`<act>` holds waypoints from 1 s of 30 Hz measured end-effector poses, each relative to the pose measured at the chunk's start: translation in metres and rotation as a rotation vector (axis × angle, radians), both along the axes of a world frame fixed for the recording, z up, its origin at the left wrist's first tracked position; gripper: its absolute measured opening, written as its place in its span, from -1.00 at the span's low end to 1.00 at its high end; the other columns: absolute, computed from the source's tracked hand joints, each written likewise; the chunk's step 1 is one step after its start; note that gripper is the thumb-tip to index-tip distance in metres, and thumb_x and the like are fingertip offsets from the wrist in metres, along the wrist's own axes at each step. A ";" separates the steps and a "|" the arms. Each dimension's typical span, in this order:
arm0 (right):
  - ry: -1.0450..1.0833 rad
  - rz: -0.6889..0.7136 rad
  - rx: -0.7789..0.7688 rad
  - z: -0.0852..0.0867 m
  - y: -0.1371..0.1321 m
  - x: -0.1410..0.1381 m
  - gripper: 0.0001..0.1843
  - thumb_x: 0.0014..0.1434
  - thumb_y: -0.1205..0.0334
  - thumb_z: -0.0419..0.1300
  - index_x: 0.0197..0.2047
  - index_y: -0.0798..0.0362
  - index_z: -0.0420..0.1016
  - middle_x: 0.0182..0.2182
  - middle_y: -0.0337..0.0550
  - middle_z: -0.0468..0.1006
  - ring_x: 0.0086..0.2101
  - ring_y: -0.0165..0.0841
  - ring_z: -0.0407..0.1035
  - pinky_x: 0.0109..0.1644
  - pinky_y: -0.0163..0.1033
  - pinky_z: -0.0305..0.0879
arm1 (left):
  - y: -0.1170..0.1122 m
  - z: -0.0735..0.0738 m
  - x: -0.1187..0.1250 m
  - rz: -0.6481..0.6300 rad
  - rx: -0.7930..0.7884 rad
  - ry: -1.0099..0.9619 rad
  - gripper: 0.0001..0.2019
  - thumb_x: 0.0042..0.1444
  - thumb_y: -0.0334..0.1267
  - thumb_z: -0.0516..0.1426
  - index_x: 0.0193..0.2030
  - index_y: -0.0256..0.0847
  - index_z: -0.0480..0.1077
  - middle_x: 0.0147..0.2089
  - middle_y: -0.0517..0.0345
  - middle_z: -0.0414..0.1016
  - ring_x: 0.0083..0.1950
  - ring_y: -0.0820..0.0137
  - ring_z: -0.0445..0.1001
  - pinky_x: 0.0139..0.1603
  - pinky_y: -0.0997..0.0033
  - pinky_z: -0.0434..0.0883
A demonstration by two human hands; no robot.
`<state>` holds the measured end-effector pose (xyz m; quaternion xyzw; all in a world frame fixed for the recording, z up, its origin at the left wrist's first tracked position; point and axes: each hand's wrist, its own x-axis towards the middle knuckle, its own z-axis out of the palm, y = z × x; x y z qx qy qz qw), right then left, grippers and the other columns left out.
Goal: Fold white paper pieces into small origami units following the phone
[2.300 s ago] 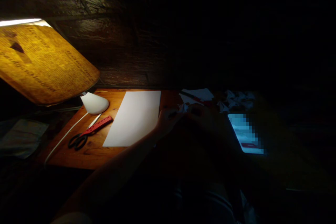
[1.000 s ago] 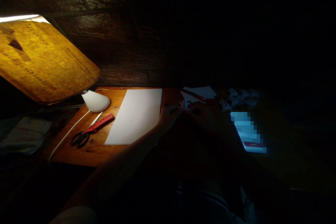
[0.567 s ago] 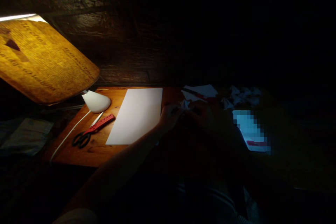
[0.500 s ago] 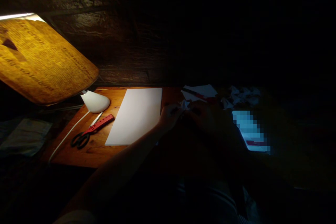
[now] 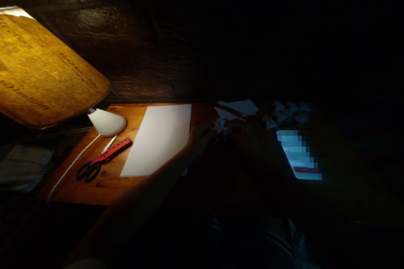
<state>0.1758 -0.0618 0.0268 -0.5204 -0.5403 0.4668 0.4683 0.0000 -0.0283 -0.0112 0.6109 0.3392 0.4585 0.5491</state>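
A small piece of folded white paper [image 5: 220, 125] is held up between my two hands, over the dark middle of the table. My left hand [image 5: 201, 135] pinches it from the left, its fingers closed at the paper's edge. From the right, my right hand [image 5: 237, 131] grips the same paper, though deep shadow hides most of its fingers. To the left of my left hand lies a stack of white paper sheets [image 5: 160, 134]. Just beyond both hands are loose white paper pieces [image 5: 251, 106] with a dark, red-ended tool lying across them.
On the left stand a lit lamp with a yellow printed shade [image 5: 53, 71] and white base [image 5: 110, 123]. Black-handled scissors [image 5: 90, 171], a red strip [image 5: 113, 150] and a white pen [image 5: 109, 144] lie near it. Several folded papers [image 5: 288, 111] and a glowing phone [image 5: 298, 155] are at right.
The view has shifted slightly, so the lamp and table things sit further left. Both hands still hold the folded paper at nearly the same place.
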 end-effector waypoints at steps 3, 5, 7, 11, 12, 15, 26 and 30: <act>0.016 -0.042 0.000 0.001 0.000 -0.002 -0.61 0.05 -0.09 0.39 -0.56 -0.03 0.42 -0.49 -0.18 0.57 -0.38 -0.28 0.45 -0.21 -0.16 0.42 | 0.000 -0.001 0.003 0.039 -0.013 -0.030 -0.61 0.19 0.06 0.32 -0.45 -0.25 0.53 -0.45 0.12 0.57 -0.41 0.45 0.50 -0.34 0.46 0.42; 0.014 -0.084 0.008 0.001 0.001 -0.003 -0.58 0.07 -0.13 0.37 -0.57 -0.05 0.41 -0.50 -0.17 0.57 -0.37 -0.26 0.45 -0.21 -0.15 0.42 | 0.001 -0.001 0.004 0.063 -0.048 -0.053 -0.61 0.19 0.07 0.32 -0.42 -0.25 0.56 -0.44 0.10 0.59 -0.40 0.43 0.51 -0.32 0.45 0.44; -0.014 -0.105 0.011 0.001 0.002 -0.003 -0.60 0.07 -0.12 0.39 -0.55 -0.05 0.42 -0.46 -0.14 0.60 -0.32 -0.22 0.47 -0.19 -0.13 0.41 | 0.001 -0.001 0.005 0.081 -0.069 -0.067 -0.61 0.18 0.08 0.32 -0.41 -0.25 0.57 -0.44 0.09 0.59 -0.39 0.42 0.51 -0.31 0.43 0.45; -0.044 -0.091 0.016 0.000 0.002 -0.002 -0.62 0.02 -0.14 0.40 -0.51 -0.04 0.46 -0.43 -0.13 0.61 -0.31 -0.21 0.46 -0.19 -0.13 0.40 | 0.000 0.002 0.004 0.105 -0.036 -0.030 -0.65 0.15 0.02 0.33 -0.45 -0.25 0.54 -0.44 0.10 0.58 -0.37 0.40 0.51 -0.27 0.41 0.44; -0.038 -0.093 0.014 0.000 0.002 -0.001 -0.60 0.02 -0.16 0.38 -0.51 -0.04 0.45 -0.44 -0.14 0.60 -0.33 -0.22 0.45 -0.19 -0.14 0.39 | -0.001 0.002 0.003 0.105 -0.033 -0.031 -0.64 0.15 0.02 0.32 -0.45 -0.24 0.54 -0.45 0.10 0.57 -0.37 0.40 0.50 -0.27 0.41 0.44; -0.028 -0.090 0.008 0.000 0.002 -0.002 -0.61 0.03 -0.16 0.37 -0.49 -0.03 0.45 -0.44 -0.15 0.58 -0.34 -0.24 0.44 -0.19 -0.14 0.39 | 0.000 0.002 0.003 0.105 -0.023 -0.033 -0.63 0.17 0.05 0.30 -0.44 -0.24 0.53 -0.46 0.10 0.56 -0.39 0.41 0.48 -0.29 0.40 0.43; -0.120 -0.055 0.059 0.011 0.000 -0.003 -0.74 0.12 0.06 0.37 -0.50 -0.05 0.46 -0.44 -0.14 0.64 -0.34 -0.21 0.49 -0.25 -0.16 0.45 | 0.001 0.001 0.000 0.098 0.074 0.075 -0.60 0.24 0.07 0.26 -0.43 -0.23 0.48 -0.46 0.13 0.54 -0.38 0.40 0.49 -0.29 0.41 0.41; -0.188 -0.012 0.067 0.020 -0.003 -0.001 -0.77 0.12 0.12 0.39 -0.49 -0.05 0.49 -0.41 -0.14 0.66 -0.29 -0.17 0.51 -0.20 -0.12 0.47 | 0.002 -0.002 0.000 0.099 0.101 0.074 -0.64 0.24 0.01 0.27 -0.42 -0.23 0.48 -0.48 0.16 0.52 -0.43 0.44 0.46 -0.33 0.44 0.39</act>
